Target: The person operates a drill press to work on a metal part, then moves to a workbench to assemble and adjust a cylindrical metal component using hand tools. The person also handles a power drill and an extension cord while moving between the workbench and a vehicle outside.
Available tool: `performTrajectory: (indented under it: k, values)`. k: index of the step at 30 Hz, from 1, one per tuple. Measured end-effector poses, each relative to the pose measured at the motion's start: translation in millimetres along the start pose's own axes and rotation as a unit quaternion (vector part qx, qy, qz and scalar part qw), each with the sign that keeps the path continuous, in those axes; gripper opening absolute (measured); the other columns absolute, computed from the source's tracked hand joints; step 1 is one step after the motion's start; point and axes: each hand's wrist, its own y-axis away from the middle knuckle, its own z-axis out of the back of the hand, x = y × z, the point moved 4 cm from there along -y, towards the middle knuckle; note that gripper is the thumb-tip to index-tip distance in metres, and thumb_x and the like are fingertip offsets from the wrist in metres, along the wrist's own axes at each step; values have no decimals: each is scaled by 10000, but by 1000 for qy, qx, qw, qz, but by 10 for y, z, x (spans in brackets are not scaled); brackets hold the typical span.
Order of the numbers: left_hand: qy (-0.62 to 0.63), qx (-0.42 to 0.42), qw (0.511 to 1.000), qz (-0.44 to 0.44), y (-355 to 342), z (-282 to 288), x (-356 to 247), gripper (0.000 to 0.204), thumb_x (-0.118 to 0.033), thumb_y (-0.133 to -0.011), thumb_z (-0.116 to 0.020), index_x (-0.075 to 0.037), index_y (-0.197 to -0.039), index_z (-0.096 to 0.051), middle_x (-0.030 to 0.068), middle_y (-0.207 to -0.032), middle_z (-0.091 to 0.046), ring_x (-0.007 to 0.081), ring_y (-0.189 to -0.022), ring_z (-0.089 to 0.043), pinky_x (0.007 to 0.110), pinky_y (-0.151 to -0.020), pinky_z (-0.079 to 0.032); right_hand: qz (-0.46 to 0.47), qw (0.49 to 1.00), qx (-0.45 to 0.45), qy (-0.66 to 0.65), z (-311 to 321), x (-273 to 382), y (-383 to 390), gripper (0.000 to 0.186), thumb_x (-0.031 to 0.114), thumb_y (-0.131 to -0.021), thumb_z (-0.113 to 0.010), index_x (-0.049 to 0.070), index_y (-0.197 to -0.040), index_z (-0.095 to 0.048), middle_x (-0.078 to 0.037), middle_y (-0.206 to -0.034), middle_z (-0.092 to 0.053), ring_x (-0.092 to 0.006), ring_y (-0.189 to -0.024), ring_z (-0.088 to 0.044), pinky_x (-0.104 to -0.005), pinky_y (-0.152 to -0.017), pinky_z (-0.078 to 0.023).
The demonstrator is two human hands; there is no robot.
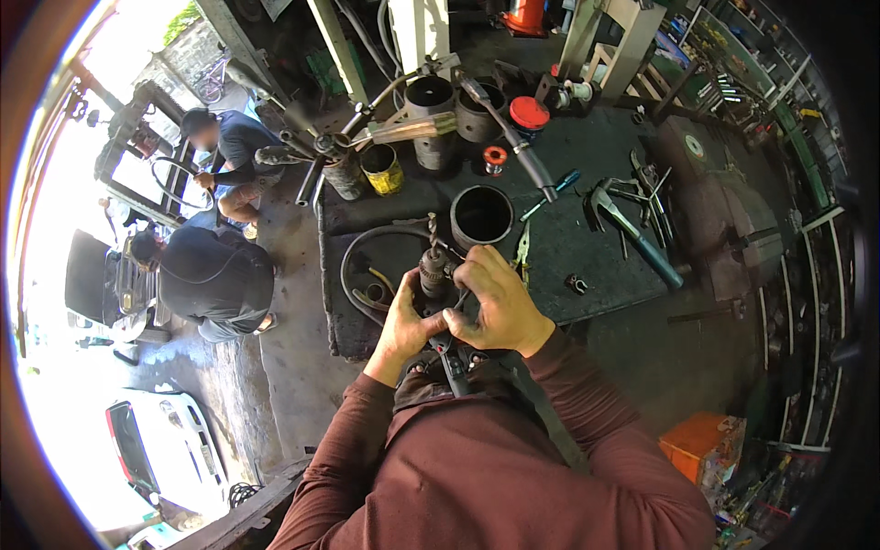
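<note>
A hand drill [449,367] stands upright close to my body, its chuck [434,275] and twist bit [433,235] pointing away from me. My left hand [400,325] is wrapped round the drill's body just below the chuck. On the other side, my right hand [500,301] is closed with fingers bent, pinching a small dark piece [461,298] against the chuck's side; it looks like a chuck key, mostly hidden by the fingers. Just beyond my hands, a dark open metal cylinder [482,216] stands on the black workbench [587,266].
On the bench lie a hammer [642,240], pliers [523,246], a screwdriver [550,195] and a looped hose [351,261]. Farther back stand a yellow can [382,171], a red-lidded tub [529,114] and more cylinders. Two people [215,275] crouch at the left; an orange box [701,447] sits lower right.
</note>
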Motion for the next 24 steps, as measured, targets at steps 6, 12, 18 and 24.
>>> performTrajectory:
  k: [6, 12, 18, 24]
  values:
    - [-49, -7, 997, -52, -49, -109, 52, 993, -158, -650, -954, -43, -1465, -399, 111, -1351, -601, 230, -1245, -580, 397, -1083, -474, -81, 992, 95, 5, 114, -126, -96, 461, 309, -750, -829, 24, -1007, -573, -187, -1021, -549, -421, -989, -569, -492, -855, -507]
    - [-59, -79, 995, -19, -76, -188, 107, 882, -214, -638, -923, -21, -1376, -480, 138, -1239, -663, 209, -1165, -613, 381, -1047, -492, -84, 995, 50, 25, 102, -166, 24, 534, 352, -775, -865, 40, -1116, -599, -188, -1167, -540, -393, -1061, -591, -484, -904, -516]
    - [-1, -231, 971, -54, 360, 329, -480, 835, -84, -615, -889, -68, -1361, -514, 70, -1196, -628, 189, -1072, -619, 357, -947, -541, -127, 988, -39, -75, 361, -333, 73, 381, 227, -886, -771, 25, -1168, -613, -164, -1114, -599, -329, -988, -632, -465, -843, -543]
    - [281, -251, 903, -209, 1492, 1616, -475, 560, -228, -991, -505, 97, -1446, -485, 225, -1299, -656, 334, -1202, -650, 489, -1107, -497, -212, 947, 240, 17, -367, -634, 730, 229, 223, -924, -673, 23, -1035, -665, -163, -1025, -681, -384, -993, -673, -481, -840, -543]
